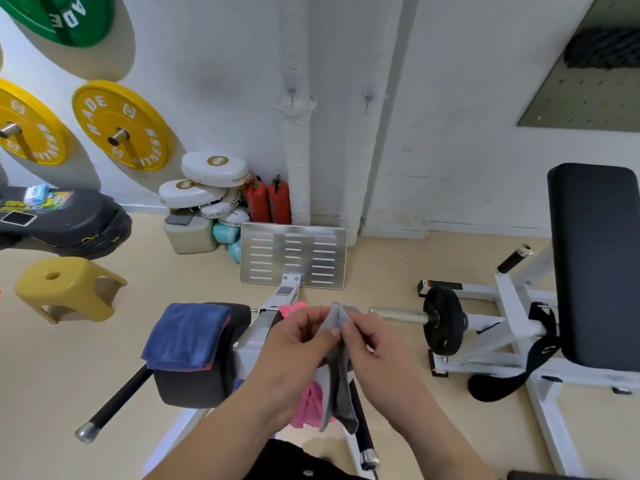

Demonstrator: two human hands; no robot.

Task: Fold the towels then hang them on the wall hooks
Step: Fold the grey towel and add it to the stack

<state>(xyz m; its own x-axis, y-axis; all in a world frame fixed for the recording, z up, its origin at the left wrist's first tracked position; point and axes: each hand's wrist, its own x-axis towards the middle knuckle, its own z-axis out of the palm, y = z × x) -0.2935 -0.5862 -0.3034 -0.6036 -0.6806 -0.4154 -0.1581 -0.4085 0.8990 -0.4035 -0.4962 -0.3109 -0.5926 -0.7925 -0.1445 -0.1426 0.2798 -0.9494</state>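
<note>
A grey towel (338,386) hangs folded lengthwise between my hands, low in the middle of the view. My left hand (294,344) and my right hand (375,344) both pinch its top edge, fingertips almost touching. Behind it a pink towel (306,407) drapes over the machine, partly hidden by my left hand. A folded blue towel (188,336) lies on a black pad to the left. Two small wall hooks (292,92) (368,98) sit on the white wall above, both bare.
A white exercise machine with a metal footplate (293,256) stands in front of me, with a black weight disc (443,320) to the right. A black padded seat (595,265) is at far right, a yellow stool (65,289) at left, yellow plates (121,128) on the wall.
</note>
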